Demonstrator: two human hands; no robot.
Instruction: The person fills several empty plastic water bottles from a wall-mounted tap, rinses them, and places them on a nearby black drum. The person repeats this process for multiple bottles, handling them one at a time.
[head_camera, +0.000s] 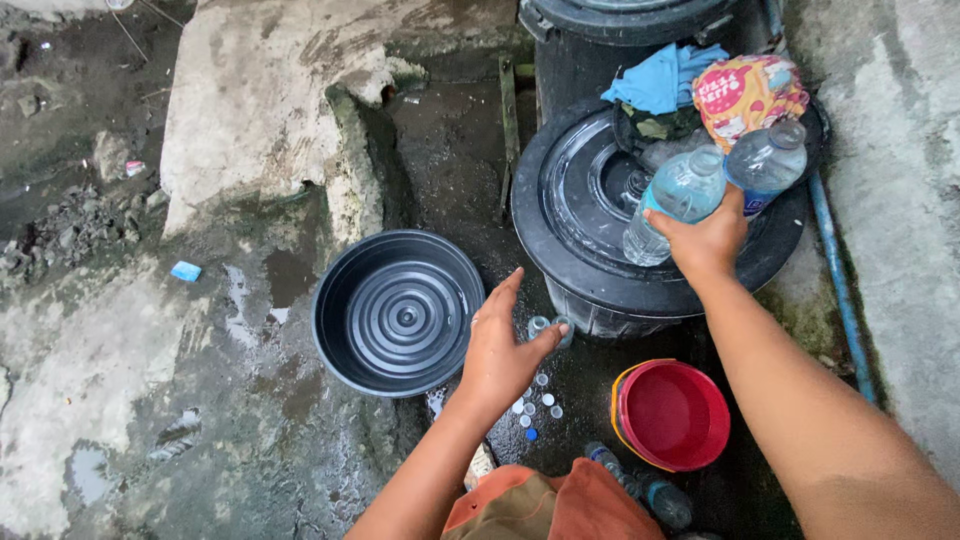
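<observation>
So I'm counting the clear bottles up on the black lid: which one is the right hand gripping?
The nearer, left bottle, lying tilted with the right hand around its lower part. The other bottle lies beside it, untouched.

At twelve o'clock the dark bin (600, 40) is cut off by the top edge. The right hand (705, 240) hides part of a clear bottle (675, 200). At six o'clock, bottles (650, 490) sit half-hidden behind orange cloth (560, 505).
</observation>
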